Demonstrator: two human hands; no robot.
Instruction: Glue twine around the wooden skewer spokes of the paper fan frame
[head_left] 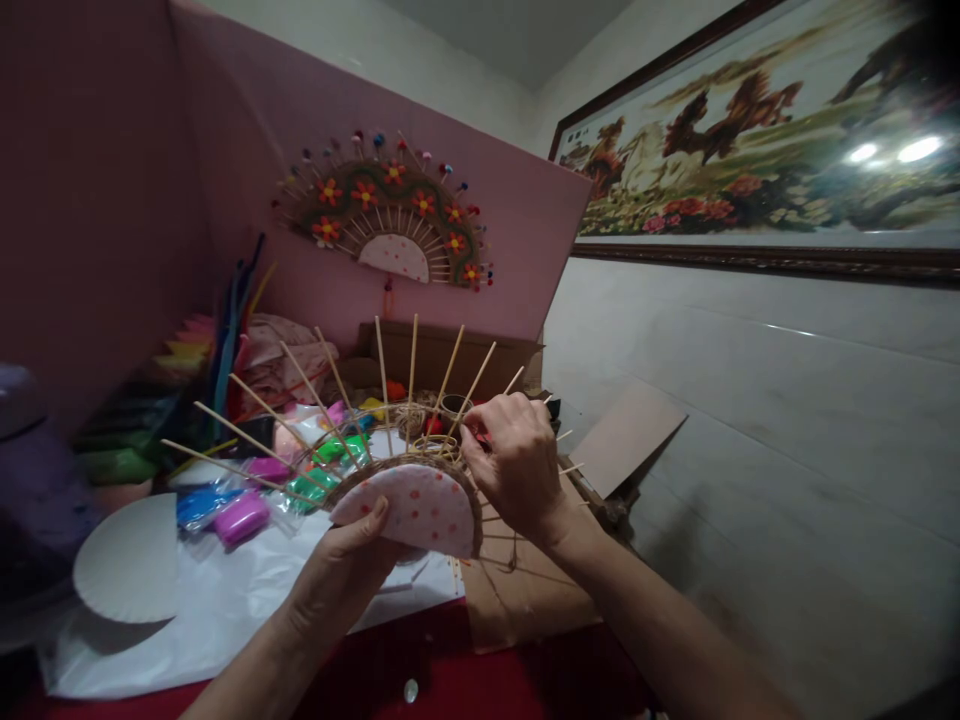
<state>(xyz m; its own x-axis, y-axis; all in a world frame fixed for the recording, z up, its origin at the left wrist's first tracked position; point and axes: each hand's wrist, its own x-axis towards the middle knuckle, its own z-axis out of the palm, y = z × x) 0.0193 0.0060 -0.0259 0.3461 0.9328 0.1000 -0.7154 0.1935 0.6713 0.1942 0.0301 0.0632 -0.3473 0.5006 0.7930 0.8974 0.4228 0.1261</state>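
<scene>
Gripped the dotted half-disc [424,508] at lower left in left hand [349,565], and curled right hand [517,460], with unclear hold, beside upper-right sticks [476,381].

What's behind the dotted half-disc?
Sticks fan out past the curved edge of the half-disc, with brown twine along it. The left hand has its thumb in front; its other fingers are mostly covered. Inner stick ends can't be seen.

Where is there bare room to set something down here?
The white sheet looks bare between the half-round plate and left forearm; so does the near end of the brown sheet. Behind the white patch, coloured packets crowd together.
</scene>
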